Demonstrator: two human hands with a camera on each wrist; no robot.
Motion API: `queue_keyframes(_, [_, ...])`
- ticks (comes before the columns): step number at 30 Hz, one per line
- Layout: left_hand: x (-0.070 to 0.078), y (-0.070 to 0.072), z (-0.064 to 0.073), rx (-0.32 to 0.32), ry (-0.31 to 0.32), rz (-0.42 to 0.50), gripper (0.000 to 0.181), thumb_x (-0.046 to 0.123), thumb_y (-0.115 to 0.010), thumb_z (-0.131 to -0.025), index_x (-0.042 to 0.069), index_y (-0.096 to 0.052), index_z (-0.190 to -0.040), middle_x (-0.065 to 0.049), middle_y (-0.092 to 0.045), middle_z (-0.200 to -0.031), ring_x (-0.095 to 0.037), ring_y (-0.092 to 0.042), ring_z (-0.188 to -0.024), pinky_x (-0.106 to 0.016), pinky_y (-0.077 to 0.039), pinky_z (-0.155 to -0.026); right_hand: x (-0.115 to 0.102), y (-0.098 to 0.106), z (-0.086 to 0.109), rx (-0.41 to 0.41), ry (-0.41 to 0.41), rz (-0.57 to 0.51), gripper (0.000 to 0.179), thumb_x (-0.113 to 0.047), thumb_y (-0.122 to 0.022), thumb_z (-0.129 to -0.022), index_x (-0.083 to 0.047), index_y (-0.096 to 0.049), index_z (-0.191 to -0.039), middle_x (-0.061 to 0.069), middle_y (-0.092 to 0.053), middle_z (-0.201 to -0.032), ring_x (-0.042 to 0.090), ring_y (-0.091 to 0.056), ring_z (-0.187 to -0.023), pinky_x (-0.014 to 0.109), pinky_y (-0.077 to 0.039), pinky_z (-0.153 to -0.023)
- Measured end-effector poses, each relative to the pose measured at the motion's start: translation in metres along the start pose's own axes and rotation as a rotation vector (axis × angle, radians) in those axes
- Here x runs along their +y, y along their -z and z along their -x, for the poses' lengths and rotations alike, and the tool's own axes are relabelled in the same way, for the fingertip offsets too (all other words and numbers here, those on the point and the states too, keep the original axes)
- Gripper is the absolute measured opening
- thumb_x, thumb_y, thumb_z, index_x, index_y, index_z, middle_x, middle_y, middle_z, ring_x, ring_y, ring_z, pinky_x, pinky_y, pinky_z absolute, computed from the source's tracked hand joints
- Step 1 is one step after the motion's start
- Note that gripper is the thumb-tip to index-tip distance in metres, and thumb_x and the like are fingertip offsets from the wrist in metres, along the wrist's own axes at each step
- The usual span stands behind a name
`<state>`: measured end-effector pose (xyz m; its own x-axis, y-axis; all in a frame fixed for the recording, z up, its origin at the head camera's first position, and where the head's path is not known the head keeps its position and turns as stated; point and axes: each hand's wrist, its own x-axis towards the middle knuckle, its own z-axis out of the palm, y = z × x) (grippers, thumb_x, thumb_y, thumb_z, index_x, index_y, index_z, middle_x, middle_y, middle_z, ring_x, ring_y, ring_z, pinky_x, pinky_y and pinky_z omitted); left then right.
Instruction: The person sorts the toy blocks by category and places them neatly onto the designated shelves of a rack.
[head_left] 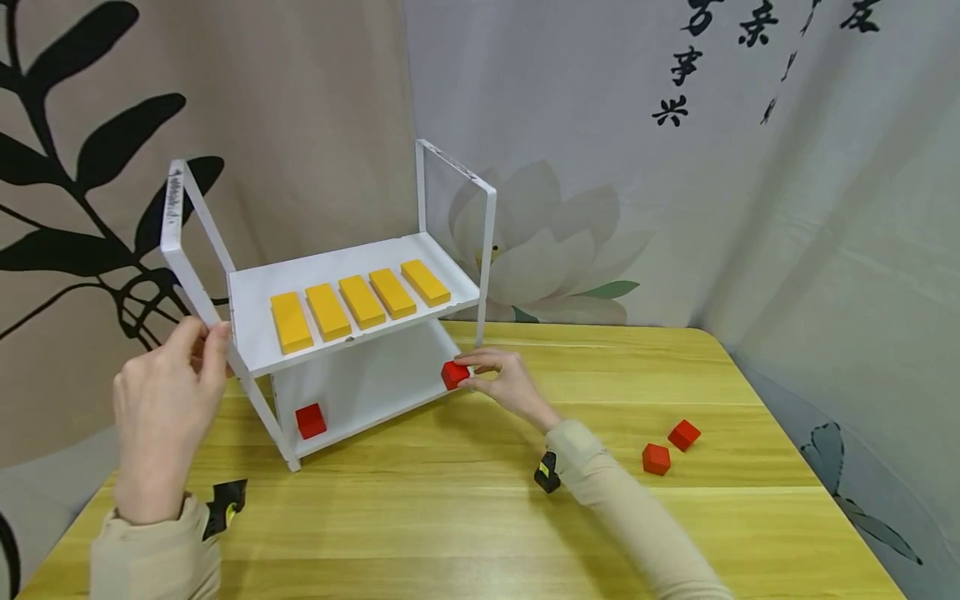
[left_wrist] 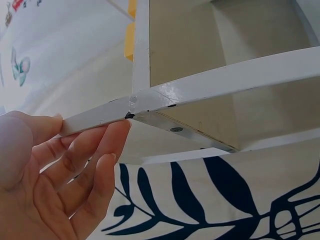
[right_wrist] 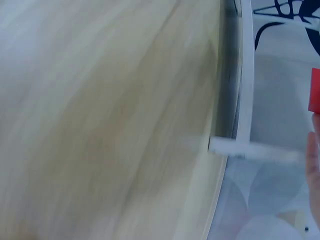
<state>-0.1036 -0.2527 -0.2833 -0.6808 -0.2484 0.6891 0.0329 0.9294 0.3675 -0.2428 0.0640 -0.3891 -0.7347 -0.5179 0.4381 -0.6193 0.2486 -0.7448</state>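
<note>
A white two-tier shelf (head_left: 360, 408) stands on the table, with several yellow blocks (head_left: 361, 302) in a row on its upper tier. My left hand (head_left: 168, 400) pinches the shelf's left front post between thumb and fingers, also seen in the left wrist view on the white post (left_wrist: 95, 116). At the right end of the lower tier, my right hand (head_left: 506, 385) pinches a red cube (head_left: 454, 375) between its fingertips. Another red cube (head_left: 311, 421) sits at the lower tier's left end. In the right wrist view, the held cube (right_wrist: 315, 91) is partly cut off by the frame's edge.
Two more red cubes (head_left: 656, 459) lie close together on the wooden table (head_left: 420, 517), to the right of my right forearm. Behind the table hang printed curtains (head_left: 570, 100). Side frames (head_left: 487, 250) rise above the shelf's upper tier at both ends.
</note>
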Motion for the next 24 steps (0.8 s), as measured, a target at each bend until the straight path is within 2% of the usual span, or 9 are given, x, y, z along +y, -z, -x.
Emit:
queue_keyframes(6, [-0.001,0.000,0.000,-0.002,0.001,0.002,0.035,0.027,-0.049,-0.099,-0.003,-0.058,-0.084,-0.022,-0.061,-0.064,-0.022,-0.038,-0.042,-0.028,-0.024,-0.044,-0.007,-0.021,-0.008,-0.045,0.026,-0.041,0.029,0.003,-0.072,-0.078,0.008,-0.068,-0.106,0.025,-0.065,-0.116,0.036,-0.063,-0.108,0.048,-0.053,-0.083])
queue_keyframes(13, [0.000,-0.001,0.000,0.006,-0.009,-0.003,0.036,0.028,-0.049,-0.099,-0.003,-0.057,-0.082,-0.021,-0.058,-0.061,-0.021,-0.035,-0.041,-0.028,-0.023,-0.044,0.023,-0.056,-0.022,-0.029,0.004,-0.027,0.029,-0.010,-0.076,-0.078,-0.005,-0.072,-0.107,0.011,-0.068,-0.117,0.022,-0.065,-0.108,0.030,-0.055,-0.082])
queue_keyframes(15, [0.000,-0.001,-0.001,0.007,-0.007,-0.004,0.036,0.028,-0.049,-0.099,-0.003,-0.056,-0.082,-0.020,-0.058,-0.060,-0.022,-0.035,-0.041,-0.028,-0.023,-0.044,0.022,-0.063,-0.025,-0.033,-0.004,-0.042,0.030,-0.010,-0.076,-0.079,-0.004,-0.072,-0.107,0.012,-0.068,-0.118,0.023,-0.064,-0.109,0.033,-0.055,-0.082])
queue_keyframes(24, [0.000,0.000,0.000,0.001,-0.004,-0.005,0.036,0.028,-0.048,-0.099,-0.003,-0.056,-0.083,-0.019,-0.056,-0.059,-0.021,-0.034,-0.041,-0.029,-0.023,-0.044,0.016,-0.096,-0.032,-0.068,-0.128,-0.168,0.029,-0.010,-0.074,-0.080,-0.007,-0.071,-0.109,0.007,-0.066,-0.122,0.017,-0.061,-0.110,0.023,-0.052,-0.084])
